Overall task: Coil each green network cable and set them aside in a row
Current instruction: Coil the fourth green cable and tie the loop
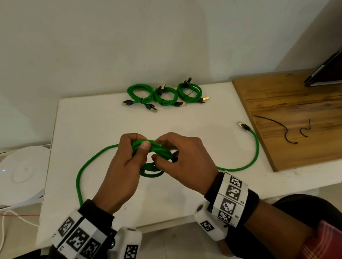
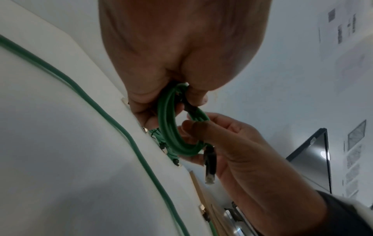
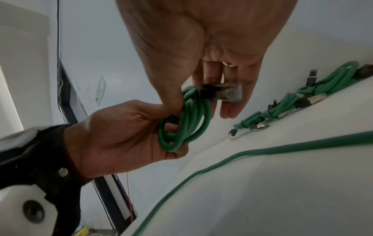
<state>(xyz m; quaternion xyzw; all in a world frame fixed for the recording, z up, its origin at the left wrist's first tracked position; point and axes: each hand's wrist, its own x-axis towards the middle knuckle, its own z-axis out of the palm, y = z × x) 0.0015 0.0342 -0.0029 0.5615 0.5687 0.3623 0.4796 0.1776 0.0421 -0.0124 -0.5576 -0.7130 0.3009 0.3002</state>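
Both hands hold a small green cable coil (image 1: 153, 152) above the white table (image 1: 101, 124). My left hand (image 1: 140, 147) grips the coil's left side, thumb on top. My right hand (image 1: 164, 151) pinches the right side between thumb and fingers (image 2: 193, 126). The coil's black connector (image 2: 210, 167) hangs against the right palm. Three tied green coils (image 1: 140, 94) (image 1: 166, 96) (image 1: 190, 92) lie in a row at the table's back. A loose green cable (image 1: 255, 147) lies on the table under the hands, its connector (image 1: 242, 125) at the right.
A wooden board (image 1: 317, 151) adjoins the table on the right with two black ties (image 1: 280, 127) (image 1: 305, 131) on it. A dark screen (image 1: 340, 67) stands at the far right. A round white device (image 1: 15, 174) sits left, below table level.
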